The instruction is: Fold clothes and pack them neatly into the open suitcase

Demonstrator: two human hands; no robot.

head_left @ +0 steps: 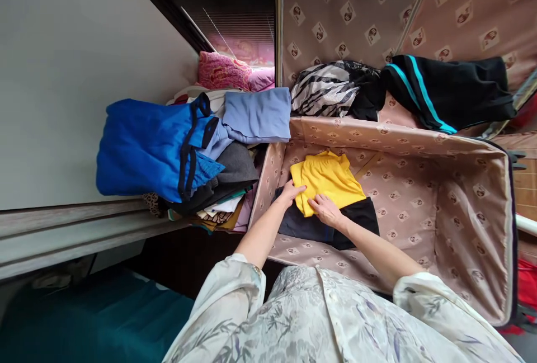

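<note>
Leaf-print shirt [302, 318] is sitting closest; left hand [290, 192] is pinching the yellow garment [329, 175] near the left edge of the suitcase [405, 201], right hand [328, 210] is resting on it, can't tell if grasping.

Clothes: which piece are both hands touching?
The yellow garment inside the suitcase, touched by left hand and right hand; the bright blue garment and turquoise-striped garment lie apart from both.

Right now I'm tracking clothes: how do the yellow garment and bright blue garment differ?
The yellow garment is plain; the bright blue garment has dark trim. The yellow garment lies in the suitcase, touched by left hand and right hand; the bright blue garment tops a clothes pile. Both rest on other clothes.
</note>
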